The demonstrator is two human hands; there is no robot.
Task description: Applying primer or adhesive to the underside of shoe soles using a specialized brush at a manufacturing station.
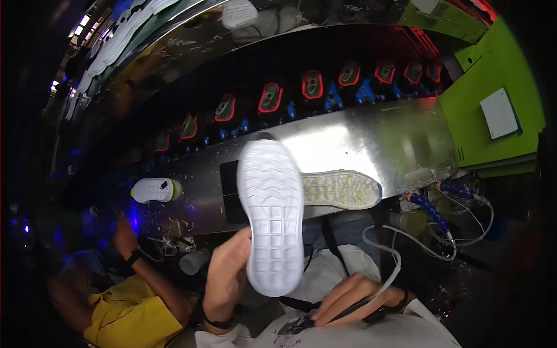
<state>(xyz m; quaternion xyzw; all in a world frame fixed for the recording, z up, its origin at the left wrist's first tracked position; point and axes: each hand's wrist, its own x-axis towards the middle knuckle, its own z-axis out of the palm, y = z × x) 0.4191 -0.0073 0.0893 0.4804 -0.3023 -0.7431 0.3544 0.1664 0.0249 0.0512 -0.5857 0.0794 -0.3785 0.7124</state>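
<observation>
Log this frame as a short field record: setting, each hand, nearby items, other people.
setting: metal workbench with a row of red-rimmed fixtures behind it
left hand: left hand holds a white shoe sole, tread side up
right hand: right hand grips a dark tool with a white hose
nearby: second sole with yellowish tread lying on the bench; white shoe to the left
others: co-worker in a yellow shirt at lower left

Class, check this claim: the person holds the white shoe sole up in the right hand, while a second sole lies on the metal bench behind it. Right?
Not quite. The head view shows the left hand holding up the white shoe sole. The second sole does lie on the metal bench behind it.
</observation>
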